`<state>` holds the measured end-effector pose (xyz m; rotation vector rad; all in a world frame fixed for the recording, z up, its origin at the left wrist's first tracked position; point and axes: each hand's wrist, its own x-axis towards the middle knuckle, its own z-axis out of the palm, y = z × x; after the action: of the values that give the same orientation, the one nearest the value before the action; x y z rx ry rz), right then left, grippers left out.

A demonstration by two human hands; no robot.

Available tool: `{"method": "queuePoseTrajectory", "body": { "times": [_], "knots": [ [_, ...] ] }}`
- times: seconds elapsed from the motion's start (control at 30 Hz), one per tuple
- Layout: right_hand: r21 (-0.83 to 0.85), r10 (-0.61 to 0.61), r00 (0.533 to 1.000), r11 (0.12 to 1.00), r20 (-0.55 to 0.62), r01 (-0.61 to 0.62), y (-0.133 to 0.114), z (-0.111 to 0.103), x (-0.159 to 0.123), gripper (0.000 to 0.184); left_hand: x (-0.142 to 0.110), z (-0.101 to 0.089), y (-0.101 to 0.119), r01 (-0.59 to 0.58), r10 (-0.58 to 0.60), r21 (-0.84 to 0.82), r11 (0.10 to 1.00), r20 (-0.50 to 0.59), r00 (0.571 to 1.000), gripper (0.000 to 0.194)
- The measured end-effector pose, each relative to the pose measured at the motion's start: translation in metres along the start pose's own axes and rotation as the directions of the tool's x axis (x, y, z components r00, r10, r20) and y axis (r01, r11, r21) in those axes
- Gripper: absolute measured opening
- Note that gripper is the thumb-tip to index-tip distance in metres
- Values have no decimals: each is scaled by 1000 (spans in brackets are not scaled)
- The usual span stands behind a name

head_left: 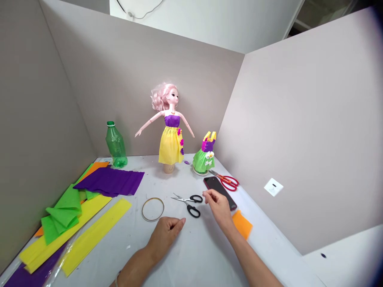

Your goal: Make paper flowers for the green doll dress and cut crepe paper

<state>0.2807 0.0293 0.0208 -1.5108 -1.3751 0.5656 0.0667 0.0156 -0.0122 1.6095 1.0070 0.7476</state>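
My left hand (168,235) rests on the table with its fingers curled and the thumb laid along them; nothing shows in it. A thin gold bangle (152,198) lies just beyond it. Black-handled scissors (193,205) are on the table between my hands, blades slightly apart and pointing left. My right hand (218,205) is closed too, fingers bent and thumb against them, with nothing visible in its grip. It is beside the scissors' handles and partly in front of a dark phone (220,185). Below its wrist, an orange piece (243,225) is partly covered by the forearm.
A pink-haired doll (171,139) in a purple and yellow dress stands at the back. Right of it are a small green dress (205,157) and red-handled scissors (229,182). A green bottle (116,145) stands left, behind purple sheets (115,181), green sheets (66,211) and yellow strips (97,237).
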Motion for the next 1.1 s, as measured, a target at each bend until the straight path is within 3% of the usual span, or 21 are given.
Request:
{"method": "queuePoseTrajectory", "body": {
  "times": [0.17,0.27,0.37,0.53,0.77,0.93,1.1],
  "knots": [
    [-138,-84,989,988,-121,67,-13,-34,41,39,0,0,-1,-7,8,23,1000,-4,1000,52],
    [-286,-190,971,948,-142,143,-45,-63,90,38,1,0,-2,-9,9,24,1000,-9,1000,52],
    [-470,-272,957,861,-101,195,-84,-77,137,30,1,0,-3,-3,3,16,1000,-9,1000,52],
    [-738,-320,947,629,41,244,-124,-62,183,24,0,0,-2,-6,6,8,1000,-4,1000,51],
    [-912,-176,970,347,166,218,-135,-47,212,17,0,0,-3,0,0,9,1000,-4,1000,51],
    [-955,-72,985,240,159,172,-134,-46,222,28,-1,0,-3,2,-2,5,1000,0,1000,51],
    [-971,-8,993,209,117,116,-134,-45,232,34,-1,-1,-3,10,-10,6,1000,10,1000,51]
  ]
}}
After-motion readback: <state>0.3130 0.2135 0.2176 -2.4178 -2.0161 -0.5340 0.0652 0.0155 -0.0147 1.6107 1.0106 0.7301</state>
